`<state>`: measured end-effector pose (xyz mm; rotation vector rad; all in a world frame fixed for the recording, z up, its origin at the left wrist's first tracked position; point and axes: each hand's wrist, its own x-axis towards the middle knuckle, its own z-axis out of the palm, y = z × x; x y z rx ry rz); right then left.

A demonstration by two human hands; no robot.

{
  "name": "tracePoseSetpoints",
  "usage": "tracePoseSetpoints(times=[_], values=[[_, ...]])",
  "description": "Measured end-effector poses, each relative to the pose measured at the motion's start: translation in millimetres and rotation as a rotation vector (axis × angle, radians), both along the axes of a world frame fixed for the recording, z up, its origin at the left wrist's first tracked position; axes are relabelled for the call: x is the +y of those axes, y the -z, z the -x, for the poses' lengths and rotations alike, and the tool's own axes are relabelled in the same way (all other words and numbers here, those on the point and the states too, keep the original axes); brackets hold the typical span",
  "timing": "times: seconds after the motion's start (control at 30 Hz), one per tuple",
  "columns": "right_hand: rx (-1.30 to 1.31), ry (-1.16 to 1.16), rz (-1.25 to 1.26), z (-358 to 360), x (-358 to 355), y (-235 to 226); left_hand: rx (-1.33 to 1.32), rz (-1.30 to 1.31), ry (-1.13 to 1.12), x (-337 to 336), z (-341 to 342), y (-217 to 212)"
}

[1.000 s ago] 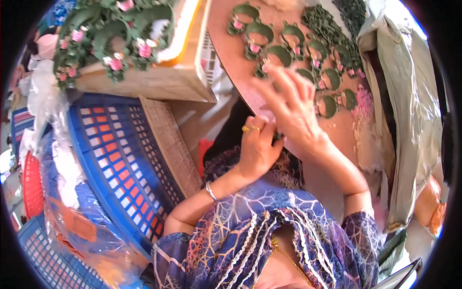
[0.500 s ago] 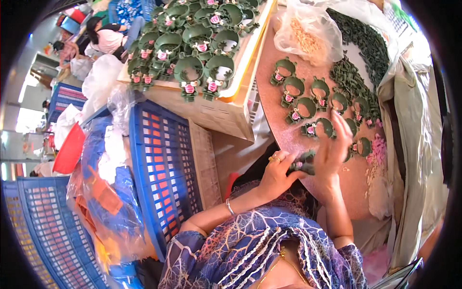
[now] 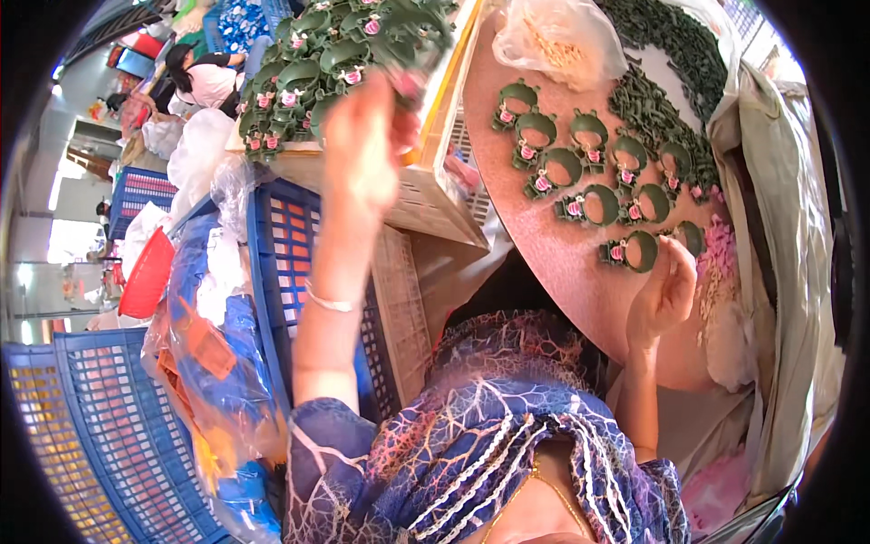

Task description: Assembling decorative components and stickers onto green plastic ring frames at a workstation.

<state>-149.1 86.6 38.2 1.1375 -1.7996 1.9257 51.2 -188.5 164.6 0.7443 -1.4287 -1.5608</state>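
My left hand (image 3: 362, 150) is stretched over the light-coloured tray (image 3: 453, 100) at the upper left, smeared by motion, so its grip is unclear. Heaped in that tray are dark green ring-shaped plastic pieces (image 3: 297, 77) with small pink-and-white figures. On the pink round table, my right hand (image 3: 666, 290) has its fingers curled together, the tips at the edge of a green ring piece (image 3: 691, 238). What they pinch, if anything, is hidden. Several similar ring pieces (image 3: 589, 131) lie in loose rows beyond that hand.
Small dark green parts (image 3: 648, 118) are piled at the table's far right, beside pink parts (image 3: 719, 249) and beige bits. A plastic bag of beige bits (image 3: 562, 50) lies at the far edge. Blue crates (image 3: 285, 263) and a red basin (image 3: 148, 272) stand left. People sit in the background.
My left hand has left the table's near edge, where it was at a green piece, and swung up-left over the tray. My right hand has lowered to the right, its fingers now curled.
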Motion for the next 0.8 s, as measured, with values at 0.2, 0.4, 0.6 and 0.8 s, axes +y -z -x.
tracePoseSetpoints(times=[0.2,0.4,0.6,0.8], values=[[0.019,0.074,-0.091,-7.5,36.3,3.5,-0.506,0.522,-0.376,-126.1,7.1,-47.0],[0.013,0.087,-0.098,-10.4,50.9,6.1,-0.976,1.021,-0.736,-190.8,31.1,-55.9],[0.013,0.097,-0.149,-14.0,60.2,4.9,-0.795,1.115,-0.652,-231.0,37.6,-39.8],[-0.03,0.12,-0.197,-12.2,64.1,6.6,-1.202,1.062,-0.699,-213.9,44.2,-52.6]])
